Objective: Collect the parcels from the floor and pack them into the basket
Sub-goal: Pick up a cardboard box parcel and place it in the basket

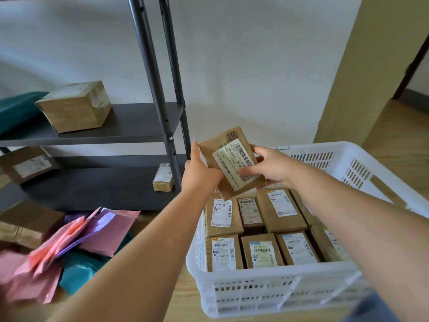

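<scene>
A brown cardboard parcel [226,154] with a white barcode label is held tilted above the far left corner of the white plastic basket [274,291]. My left hand [199,173] grips its left edge. My right hand [269,167] holds its right side, thumb on the label. Several labelled brown boxes [262,228] stand packed in rows inside the basket. On the floor at the left lie pink and purple mailer bags [76,235], a teal bag [79,268] and a brown box [27,223].
A dark grey metal shelf rack [130,124] stands at the left against the white wall. It carries a large box [74,106], a small box [163,177], another box [27,165] and a teal bag [16,110]. Wooden floor and a doorway lie at the right.
</scene>
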`<state>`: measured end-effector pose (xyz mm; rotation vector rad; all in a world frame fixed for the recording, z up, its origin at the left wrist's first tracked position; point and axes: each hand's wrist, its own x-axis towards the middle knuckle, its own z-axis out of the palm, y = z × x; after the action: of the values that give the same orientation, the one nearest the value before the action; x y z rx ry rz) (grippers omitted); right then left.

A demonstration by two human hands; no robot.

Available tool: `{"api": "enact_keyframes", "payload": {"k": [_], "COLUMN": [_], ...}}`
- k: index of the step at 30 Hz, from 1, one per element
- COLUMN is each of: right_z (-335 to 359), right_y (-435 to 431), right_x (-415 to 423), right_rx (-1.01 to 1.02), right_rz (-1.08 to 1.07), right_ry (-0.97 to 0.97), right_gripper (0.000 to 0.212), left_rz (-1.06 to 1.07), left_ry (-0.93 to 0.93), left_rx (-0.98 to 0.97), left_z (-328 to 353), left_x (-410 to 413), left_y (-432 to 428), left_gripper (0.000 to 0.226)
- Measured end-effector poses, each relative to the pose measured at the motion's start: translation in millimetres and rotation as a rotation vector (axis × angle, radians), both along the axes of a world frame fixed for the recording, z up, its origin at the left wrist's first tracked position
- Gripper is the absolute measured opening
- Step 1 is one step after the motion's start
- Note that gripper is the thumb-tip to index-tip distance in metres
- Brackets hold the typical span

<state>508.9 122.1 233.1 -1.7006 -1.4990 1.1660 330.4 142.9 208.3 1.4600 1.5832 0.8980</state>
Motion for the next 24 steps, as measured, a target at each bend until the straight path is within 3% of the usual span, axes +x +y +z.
{"api": "enact_keyframes", "payload": {"k": [3,7,12,16,20,24], "right_z": [3,4,-2,-18,-43,-68], "right_y": [1,-1,11,19,33,52], "right_x": [6,16,21,21,21,18], "right_rx": [-0.068,-0.087,-0.085,-0.276,-0.232,-0.221], "right_rz": [0.036,0.045,-0.259,-0.293,-0.380,-0.401], "right_ry": [-0.039,-0.121,0.037,0.021,-0.021,-0.119], "right_gripper": [0.067,0.057,0.059,0.025,0.033,0.048], "left_rz": [0.007,0.006,0.169,0.198,0.251,0.251], "left_ry": [-0.025,-0.118,-0.404,-0.489,-0.577,-0.407], "left_rx": [0.040,0.001,-0.169,-0.250,-0.456,-0.455], "left_z": [-1,-4,-16,-37,-59,-103], "left_x": [0,1,10,25,35,39], "left_y": [-1,-7,-2,-4,3,24], "left_gripper": [0.094,0.053,0.054,0.040,0.020,0.022]}}
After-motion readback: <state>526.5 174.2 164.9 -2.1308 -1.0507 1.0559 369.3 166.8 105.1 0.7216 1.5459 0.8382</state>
